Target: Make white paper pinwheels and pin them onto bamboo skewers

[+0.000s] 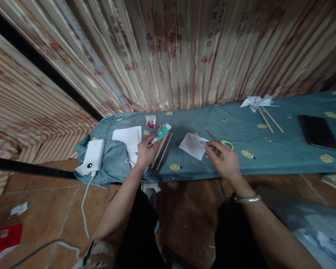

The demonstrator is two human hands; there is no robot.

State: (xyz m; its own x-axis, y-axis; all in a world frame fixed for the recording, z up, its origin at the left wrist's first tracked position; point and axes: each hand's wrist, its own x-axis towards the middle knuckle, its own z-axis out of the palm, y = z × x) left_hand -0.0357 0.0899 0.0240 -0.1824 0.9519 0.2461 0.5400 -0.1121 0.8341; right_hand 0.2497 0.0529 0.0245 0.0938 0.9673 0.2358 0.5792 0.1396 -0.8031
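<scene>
My left hand (147, 151) is closed round a green and white glue stick (162, 132), held above several thin wooden sticks (164, 151) on the cloth. A white piece of paper (193, 146) with a slit or crease lies between my hands. At its right corner the fingers of my right hand (224, 158) are pinched together. Something small and greyish shows at those fingertips; I cannot tell whether it is a paper corner or a separate piece. Scissors (226, 144) with a pale green handle lie just behind my right hand, partly hidden by it.
Paper pinwheels (256, 102) on sticks and a black phone (318, 131) lie to the right on the blue-green cloth. A small red box (151, 122) of metal pins, white sheets (128, 135) and a white corded device (93, 155) are left. A curtain (168, 56) hangs behind.
</scene>
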